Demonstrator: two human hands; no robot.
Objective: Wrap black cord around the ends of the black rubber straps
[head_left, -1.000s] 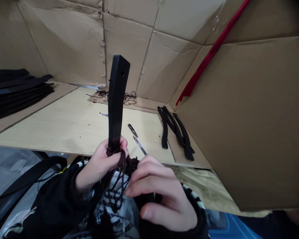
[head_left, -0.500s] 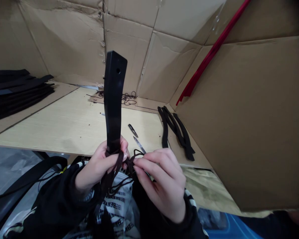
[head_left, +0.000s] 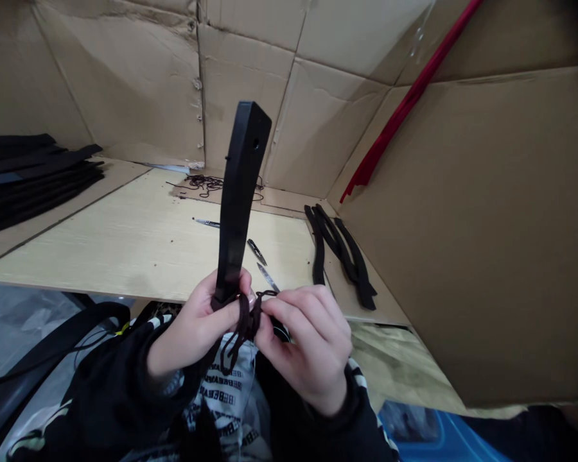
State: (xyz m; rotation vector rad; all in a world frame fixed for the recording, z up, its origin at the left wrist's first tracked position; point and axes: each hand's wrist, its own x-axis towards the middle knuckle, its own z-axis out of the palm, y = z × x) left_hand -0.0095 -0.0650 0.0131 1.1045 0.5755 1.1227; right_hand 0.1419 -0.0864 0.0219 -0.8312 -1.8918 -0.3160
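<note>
"Where is the black strip (head_left: 238,199) held?"

"By its lower end, in the left hand (head_left: 192,330); the fingers are closed around it, and its length is raised above the hand, tilted slightly right."

"And the dark cord (head_left: 243,313)?"

"It is gathered in loops by the strip's lower end, between both hands. Part is pinched by the right hand (head_left: 311,340), thumb and fingertips nearly together. The strip is not touched by that hand."
</note>
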